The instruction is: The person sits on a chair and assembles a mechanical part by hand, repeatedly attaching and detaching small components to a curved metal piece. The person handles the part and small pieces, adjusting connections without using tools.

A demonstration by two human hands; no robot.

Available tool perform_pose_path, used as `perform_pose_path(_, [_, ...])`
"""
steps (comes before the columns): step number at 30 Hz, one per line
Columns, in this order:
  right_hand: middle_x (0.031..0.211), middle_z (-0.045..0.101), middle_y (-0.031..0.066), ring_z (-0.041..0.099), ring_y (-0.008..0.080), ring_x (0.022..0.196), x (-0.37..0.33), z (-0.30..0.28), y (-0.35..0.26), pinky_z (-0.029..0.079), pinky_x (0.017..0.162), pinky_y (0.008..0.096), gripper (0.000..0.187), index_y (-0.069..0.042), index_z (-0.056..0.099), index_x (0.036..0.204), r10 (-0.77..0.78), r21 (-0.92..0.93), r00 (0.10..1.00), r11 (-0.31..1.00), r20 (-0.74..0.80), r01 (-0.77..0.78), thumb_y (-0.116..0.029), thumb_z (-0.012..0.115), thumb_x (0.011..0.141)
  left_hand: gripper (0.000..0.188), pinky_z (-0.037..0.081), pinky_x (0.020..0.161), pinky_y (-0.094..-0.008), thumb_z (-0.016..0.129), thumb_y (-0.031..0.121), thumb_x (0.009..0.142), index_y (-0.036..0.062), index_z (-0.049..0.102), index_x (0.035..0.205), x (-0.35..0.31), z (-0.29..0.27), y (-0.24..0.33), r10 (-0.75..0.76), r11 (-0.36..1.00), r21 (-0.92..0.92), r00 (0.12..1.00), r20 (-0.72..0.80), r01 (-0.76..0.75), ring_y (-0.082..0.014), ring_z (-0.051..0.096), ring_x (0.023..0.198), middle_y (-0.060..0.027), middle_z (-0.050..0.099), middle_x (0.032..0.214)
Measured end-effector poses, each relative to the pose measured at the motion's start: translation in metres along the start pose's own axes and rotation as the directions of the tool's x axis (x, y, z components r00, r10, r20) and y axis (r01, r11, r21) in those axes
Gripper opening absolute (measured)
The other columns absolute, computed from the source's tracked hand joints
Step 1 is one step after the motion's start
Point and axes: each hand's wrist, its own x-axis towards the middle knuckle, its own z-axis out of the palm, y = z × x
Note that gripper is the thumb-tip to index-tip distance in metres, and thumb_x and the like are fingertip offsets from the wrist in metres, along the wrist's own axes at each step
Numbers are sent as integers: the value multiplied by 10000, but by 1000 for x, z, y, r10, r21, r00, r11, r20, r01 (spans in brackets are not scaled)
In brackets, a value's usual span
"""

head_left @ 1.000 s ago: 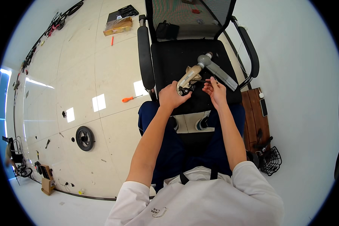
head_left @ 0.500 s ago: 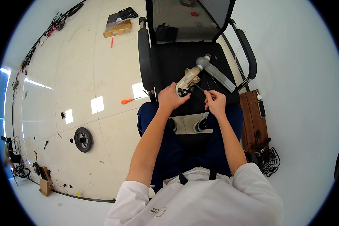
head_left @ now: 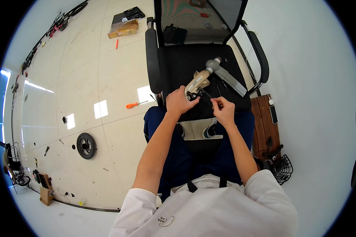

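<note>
A beige and grey frame part [head_left: 197,82] with a rounded grey joint lies across the black seat of an office chair [head_left: 176,59]. My left hand [head_left: 178,102] is closed on its near end, beside a small black mechanism [head_left: 192,95]. In the fingertips of my right hand [head_left: 224,112] is the end of a thin dark rod or cable [head_left: 207,93]. Its other end meets the frame part near the black mechanism. Whether it is fixed there I cannot tell. A grey arm [head_left: 231,80] of the frame part slants toward the seat's right edge, with small thin tools [head_left: 220,87] beside it.
Armrests [head_left: 153,61] flank the seat. On the floor to the left are an orange-handled screwdriver [head_left: 133,105], a black wheel [head_left: 86,145] and a cardboard box [head_left: 123,29]. A wooden board [head_left: 266,122] with a phone [head_left: 273,114] and a black wire basket [head_left: 283,170] stand at the right.
My right hand has shifted slightly left, and the thin dark piece now looks more curved. The left hand keeps its hold on the frame part.
</note>
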Motion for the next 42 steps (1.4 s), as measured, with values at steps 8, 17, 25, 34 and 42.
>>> perform_pose_path(8, [563,615,77,580,79,477,-23,26,-8,411,450,252,170,36,646,799,98,33,994,995,-56,-96,-68,712,916,654,576,678,-435,770,628,686,37,619,921,0,3,-2,16,1000,-1,1000,-27,-16,-330,718,756,-153,706,794])
perform_pose_path(17, [608,647,85,606,110,456,-13,45,-72,476,408,267,206,53,667,1134,308,226,933,911,187,-346,-77,602,987,656,571,679,-441,775,621,680,41,619,945,0,8,-9,35,999,-35,999,-39,-36,-335,719,773,-158,708,807])
perform_pose_path(25, [799,706,129,680,150,623,6,28,-57,571,575,276,413,54,477,1373,327,472,913,783,245,-407,-111,586,1010,637,570,674,-447,779,597,674,32,625,924,-1,5,-5,-5,999,-54,1000,-21,4,-339,718,777,-168,710,814])
perform_pose_path(34, [925,728,74,687,126,829,20,13,-34,557,747,254,153,17,686,1050,230,499,933,796,275,-343,-116,668,976,636,576,688,-439,786,590,667,37,629,937,1,5,-4,-7,999,-39,1000,-3,7,-334,721,786,-163,717,829])
perform_pose_path(42, [904,727,95,709,139,816,70,25,-18,564,759,270,124,64,676,1010,71,230,975,966,210,-120,-44,669,950,655,575,737,-429,789,598,668,33,657,973,0,-1,-2,-31,997,-72,999,18,32,-333,720,799,-162,715,810])
